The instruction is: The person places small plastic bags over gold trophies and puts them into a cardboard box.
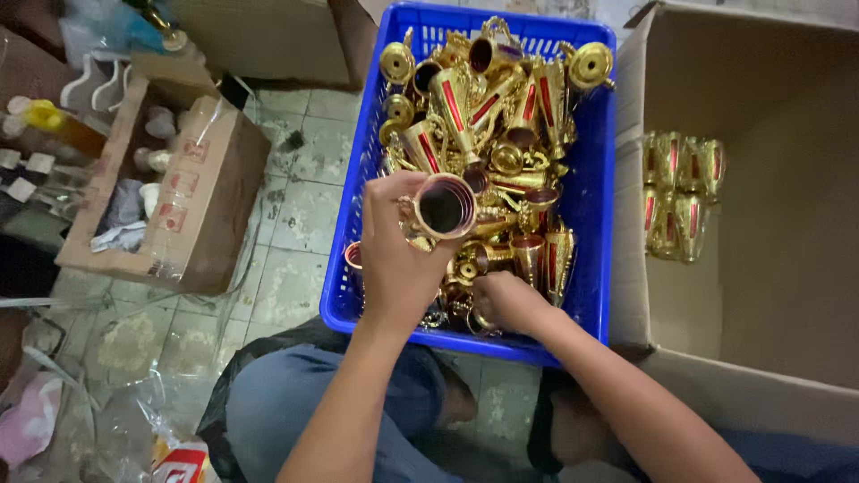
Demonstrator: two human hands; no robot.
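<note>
Gold cup (445,207) gripped in left hand (398,259) above crate (591,206).

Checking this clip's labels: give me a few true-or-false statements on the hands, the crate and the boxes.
1. The left hand holds a gold cup. True.
2. The crate is red. False: it is blue.
3. The right hand is inside the box. False: it reaches into the crate's pile.
4. Gold cups stand in the right-hand box. True.
5. The floor is tiled. True.
</note>
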